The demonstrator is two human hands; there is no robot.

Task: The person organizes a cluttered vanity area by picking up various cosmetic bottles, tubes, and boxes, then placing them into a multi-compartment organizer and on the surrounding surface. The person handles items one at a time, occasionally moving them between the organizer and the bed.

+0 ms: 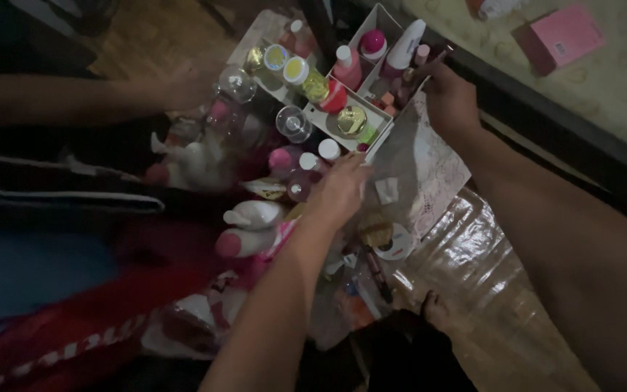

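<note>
Two hands at a white organizer box (382, 80) of bottles.
Left hand (339, 190) reaches, fingers loose, just below the box; right hand (450, 98) grips its right wall.

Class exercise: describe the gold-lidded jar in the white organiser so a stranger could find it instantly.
Find the white organiser at top centre, beside the right hand. In its nearest compartment, above the left hand, lies the jar. Its shiny round gold lid faces up, unlike the pink bottles behind.
</note>
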